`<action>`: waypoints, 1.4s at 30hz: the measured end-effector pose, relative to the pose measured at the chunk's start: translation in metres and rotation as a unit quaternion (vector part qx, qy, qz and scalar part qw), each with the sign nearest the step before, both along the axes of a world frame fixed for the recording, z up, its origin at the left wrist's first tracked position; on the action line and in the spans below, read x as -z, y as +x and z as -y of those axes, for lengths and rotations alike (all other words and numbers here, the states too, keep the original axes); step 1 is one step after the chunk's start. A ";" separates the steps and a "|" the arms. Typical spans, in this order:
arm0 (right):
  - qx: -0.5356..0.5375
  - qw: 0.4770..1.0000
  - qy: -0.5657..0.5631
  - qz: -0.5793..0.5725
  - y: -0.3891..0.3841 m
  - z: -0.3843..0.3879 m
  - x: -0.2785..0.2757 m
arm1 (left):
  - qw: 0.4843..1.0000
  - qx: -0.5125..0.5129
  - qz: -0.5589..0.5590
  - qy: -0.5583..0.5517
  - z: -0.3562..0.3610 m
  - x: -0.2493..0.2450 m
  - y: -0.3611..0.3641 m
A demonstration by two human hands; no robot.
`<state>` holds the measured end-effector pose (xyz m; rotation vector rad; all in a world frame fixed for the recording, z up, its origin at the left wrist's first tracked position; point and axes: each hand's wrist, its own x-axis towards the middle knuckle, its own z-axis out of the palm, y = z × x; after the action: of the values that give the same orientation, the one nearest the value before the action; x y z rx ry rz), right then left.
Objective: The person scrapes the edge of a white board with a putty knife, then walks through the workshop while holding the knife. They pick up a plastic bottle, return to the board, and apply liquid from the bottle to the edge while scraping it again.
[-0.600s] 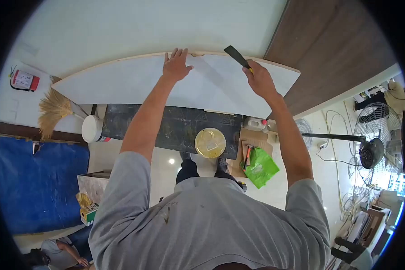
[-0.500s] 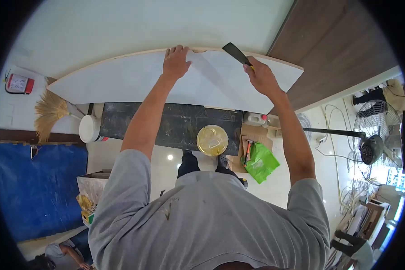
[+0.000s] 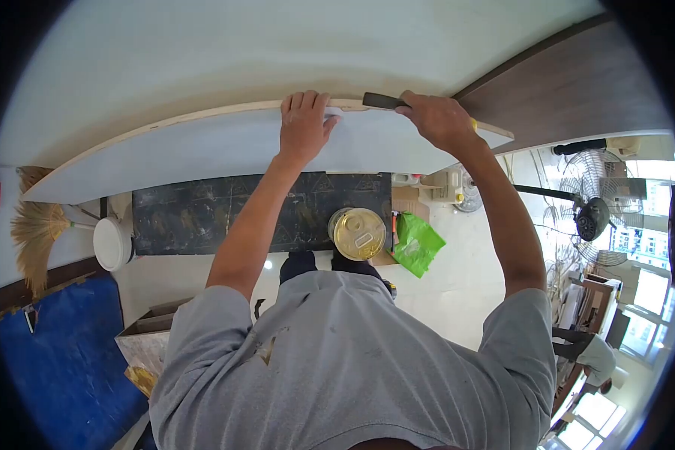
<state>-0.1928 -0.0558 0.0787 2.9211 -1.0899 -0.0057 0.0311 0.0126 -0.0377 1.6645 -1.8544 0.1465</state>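
A long white board (image 3: 202,146) with a pale bare edge stands against the wall in front of me. My left hand (image 3: 304,127) grips its top edge, fingers curled over the rim and thumb on the front face. My right hand (image 3: 441,121) is closed around a putty knife (image 3: 381,100), whose handle is mostly hidden in the palm. The dark, flat blade points left and lies right at the board's top edge, a short way right of my left hand.
Below the board is a dark, stained bench (image 3: 195,214) with a yellow-lidded tub (image 3: 358,234) at its front edge. A green plastic bag (image 3: 418,246) lies right of it. A white bucket (image 3: 111,244) and straw broom (image 3: 37,236) stand left. A fan (image 3: 591,217) and another person (image 3: 596,352) are far right.
My right hand has brought the putty knife from in front of the board up to its top edge, turning the blade nearly level. My left hand's fingers now curl over the rim. The view has shifted.
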 end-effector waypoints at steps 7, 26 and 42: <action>-0.101 0.989 0.001 -0.109 0.009 0.027 0.004 | 1.000 -0.019 -0.010 0.004 -0.011 -0.004 -0.008; -0.125 0.982 -0.010 -0.144 0.013 0.038 -0.004 | 0.999 -0.046 0.019 0.010 0.001 -0.004 -0.007; -0.147 0.979 -0.052 -0.131 0.015 0.033 -0.003 | 0.999 -0.050 -0.009 0.005 -0.002 -0.008 -0.008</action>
<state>-0.1782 -0.0892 0.0819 2.8501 -0.5984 -0.3072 0.0234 0.0145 -0.0300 1.7607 -1.7626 0.1634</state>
